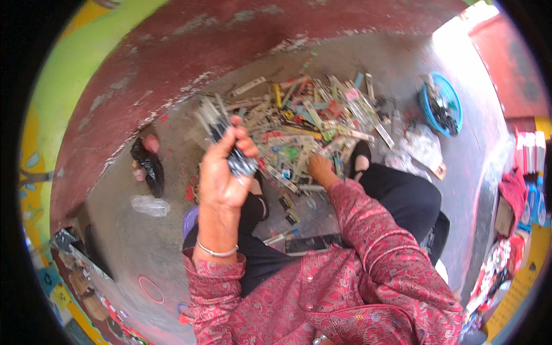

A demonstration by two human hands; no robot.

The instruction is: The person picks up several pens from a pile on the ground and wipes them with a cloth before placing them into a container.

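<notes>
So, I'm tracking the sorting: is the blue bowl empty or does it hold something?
Not empty. The blue bowl holds a heap of small dark pieces; what they are is too small to tell.

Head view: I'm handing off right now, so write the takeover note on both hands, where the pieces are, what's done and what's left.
Left hand: raised, closed on a bundle of grey and dark strips.
Right hand: down in the pile of mixed plastic strips and scraps on the concrete floor; whether it grips anything is unclear.
Blue basin at far right holds dark pieces.
Done: one bundle gathered in the left hand.
Left: most of the pile still lies unsorted on the floor.
</notes>
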